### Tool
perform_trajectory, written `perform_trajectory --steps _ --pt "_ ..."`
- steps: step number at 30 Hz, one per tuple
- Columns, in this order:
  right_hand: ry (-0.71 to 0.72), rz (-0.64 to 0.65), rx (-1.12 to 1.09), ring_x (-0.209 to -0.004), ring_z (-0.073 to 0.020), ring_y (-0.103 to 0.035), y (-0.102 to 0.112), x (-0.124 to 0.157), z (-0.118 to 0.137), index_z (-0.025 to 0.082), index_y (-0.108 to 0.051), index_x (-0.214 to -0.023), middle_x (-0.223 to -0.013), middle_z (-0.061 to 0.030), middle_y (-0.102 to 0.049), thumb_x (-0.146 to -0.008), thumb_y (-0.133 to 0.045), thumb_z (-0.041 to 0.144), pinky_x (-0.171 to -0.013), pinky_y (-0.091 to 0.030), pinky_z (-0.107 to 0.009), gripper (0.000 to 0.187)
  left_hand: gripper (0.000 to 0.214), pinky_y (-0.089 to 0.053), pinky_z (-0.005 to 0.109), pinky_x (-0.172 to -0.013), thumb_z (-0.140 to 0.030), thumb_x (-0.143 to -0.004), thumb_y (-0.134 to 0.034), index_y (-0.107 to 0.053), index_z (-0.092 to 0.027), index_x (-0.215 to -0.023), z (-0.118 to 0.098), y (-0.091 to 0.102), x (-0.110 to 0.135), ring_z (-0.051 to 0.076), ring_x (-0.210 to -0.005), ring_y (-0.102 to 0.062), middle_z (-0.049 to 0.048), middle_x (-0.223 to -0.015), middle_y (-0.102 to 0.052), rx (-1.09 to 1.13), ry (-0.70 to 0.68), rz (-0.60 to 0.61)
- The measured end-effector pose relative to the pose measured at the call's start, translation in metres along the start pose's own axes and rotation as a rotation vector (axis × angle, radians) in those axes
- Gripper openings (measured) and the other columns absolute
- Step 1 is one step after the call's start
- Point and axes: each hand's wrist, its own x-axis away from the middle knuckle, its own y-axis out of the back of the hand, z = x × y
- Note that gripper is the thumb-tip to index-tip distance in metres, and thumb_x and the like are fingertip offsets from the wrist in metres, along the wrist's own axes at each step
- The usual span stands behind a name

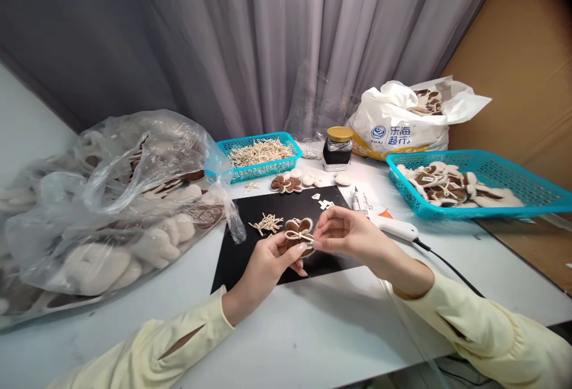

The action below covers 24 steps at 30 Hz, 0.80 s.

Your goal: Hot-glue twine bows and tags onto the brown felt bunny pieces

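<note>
Pale yellow sleeves (482, 323) are reaching in, the picture's edges cutting them off. The person's left hand (268, 258) is clamping a brown, bow-tied felt ornament (292, 247) between thumb and fingers, over a black mat (250, 205). The right hand (357, 234) is curving its fingers beside the ornament's small label (309, 246); whether they are pinching it cannot be told. Farther out, the left turquoise basket (263, 171) is holding cream cord pieces (260, 152), the right turquoise basket (491, 211) tagged ornaments (440, 183); a clear plastic bag (111, 124) is blurring its plush pieces (96, 267).

Craft workshop (glue gun (397, 227), baskets (469, 211) of parts)
</note>
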Motion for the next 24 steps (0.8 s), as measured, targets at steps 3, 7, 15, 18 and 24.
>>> perform_trajectory --steps 3,7,15,18,24 --pt "-0.037 0.019 -0.016 -0.072 -0.0122 -0.062 0.0023 0.0005 0.0032 0.018 -0.055 -0.080 -0.077 -0.0008 -0.066 -0.069 -0.071 0.021 -0.070 -0.050 -0.027 0.020 0.018 -0.054 0.023 -0.054 -0.029 -0.077 -0.062 -0.065 -0.012 -0.084 0.0001 0.0007 -0.0002 0.009 -0.056 -0.055 -0.0015 -0.068 -0.058 0.049 0.008 0.013" --pt "-0.059 0.032 -0.041 -0.072 -0.0125 -0.063 0.0040 0.0002 0.0061 0.018 -0.056 -0.081 -0.078 -0.0017 -0.067 -0.071 -0.069 0.023 -0.072 -0.051 -0.028 0.018 0.020 -0.054 0.023 -0.052 -0.029 -0.076 -0.063 -0.066 -0.012 -0.086 -0.0001 0.0013 -0.0011 0.010 -0.060 -0.052 0.0007 -0.073 -0.059 0.090 0.015 0.024" --pt "-0.019 0.014 0.000 -0.069 -0.0118 -0.062 0.0011 -0.0013 -0.0003 0.018 -0.054 -0.080 -0.073 0.0012 -0.065 -0.062 -0.078 0.027 -0.070 -0.050 -0.027 0.031 0.019 -0.053 0.023 -0.051 -0.030 -0.076 -0.063 -0.065 -0.012 -0.084 0.0008 0.0003 -0.0005 0.009 -0.054 -0.052 -0.0018 -0.066 -0.055 0.042 0.024 0.023" --pt "0.004 0.008 -0.008 -0.067 -0.0115 -0.062 -0.0004 -0.0015 -0.0009 0.018 -0.053 -0.078 -0.071 0.0016 -0.065 -0.061 -0.078 0.027 -0.069 -0.050 -0.027 0.031 0.019 -0.053 0.025 -0.053 -0.030 -0.077 -0.062 -0.064 -0.013 -0.085 0.0011 0.0011 -0.0003 0.010 -0.056 -0.054 -0.0013 -0.066 -0.055 0.037 0.027 0.050" --pt "0.016 -0.017 0.018 -0.065 -0.0120 -0.062 -0.0005 -0.0018 -0.0001 0.018 -0.053 -0.076 -0.068 0.0019 -0.065 -0.061 -0.076 0.022 -0.067 -0.050 -0.028 0.028 0.021 -0.052 0.026 -0.053 -0.031 -0.077 -0.063 -0.063 -0.013 -0.086 0.0015 0.0024 -0.0001 0.011 -0.056 -0.054 -0.0015 -0.066 -0.055 -0.005 0.023 0.053"
